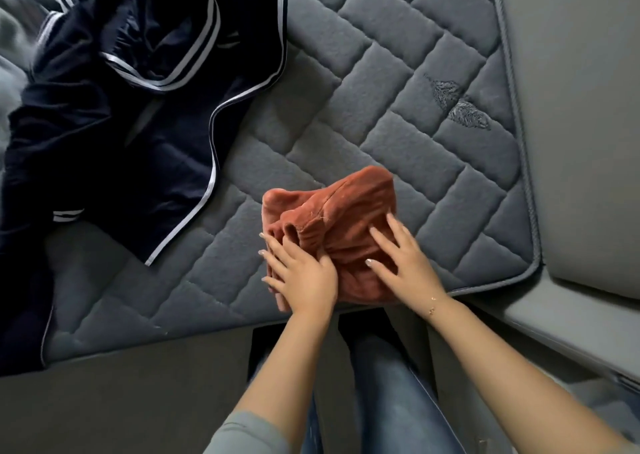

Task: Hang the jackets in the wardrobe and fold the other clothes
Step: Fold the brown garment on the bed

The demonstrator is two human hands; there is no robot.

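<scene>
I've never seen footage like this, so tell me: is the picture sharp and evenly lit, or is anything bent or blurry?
Head view: soft, dim light, no glare; the quilted grey mattress has edges that bow from the wide lens; the navy white-piped jacket loses detail in darkness; the folded rust-orange velvety garment is fairly sharp, the left hand and right hand slightly soft.

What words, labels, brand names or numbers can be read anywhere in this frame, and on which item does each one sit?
None: no legible text shows in this frame.
Navy jacket: white piping and stripes only, no visible label or logo.
Rust-coloured garment, under both hands: no tag or print visible.
Grey quilted mattress: stitched motifs, which look like leaves, not letters.
</scene>
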